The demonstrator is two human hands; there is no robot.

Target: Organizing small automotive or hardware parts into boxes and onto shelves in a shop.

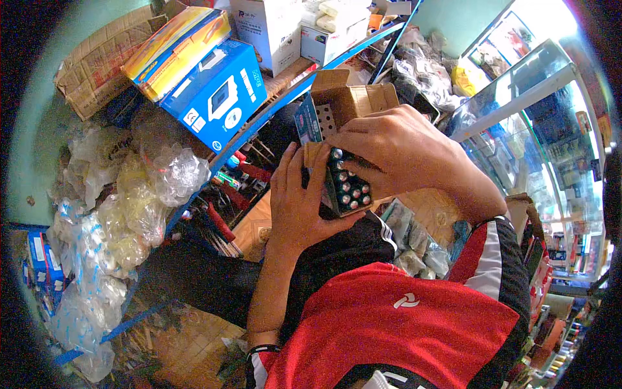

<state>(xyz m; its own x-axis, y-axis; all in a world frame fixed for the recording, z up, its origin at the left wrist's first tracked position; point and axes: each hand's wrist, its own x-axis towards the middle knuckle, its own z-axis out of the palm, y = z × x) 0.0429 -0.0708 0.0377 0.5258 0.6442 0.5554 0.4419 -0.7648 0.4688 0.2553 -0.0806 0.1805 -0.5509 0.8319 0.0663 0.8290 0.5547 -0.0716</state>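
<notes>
My left hand [301,204] holds a small dark open box [337,194] from its left side and underneath. Packed in that box are several slim items with round metallic ends [355,193]; their kind is not certain. My right hand [393,141] lies over the box's upper right side, with its fingertips at the items; whether it pinches one is hidden. Just beyond the hands stands an open brown cardboard box [354,99]. A teal card or box flap with a panel of round holes [326,119] is beside it.
A blue-framed shelf [243,133] runs diagonally before me, bearing a blue carton [223,97] and plastic bags [131,209]. Red-handled tools [218,221] lie beneath. A glass display case [515,126] stands to the right. More bags [420,253] are near my lap.
</notes>
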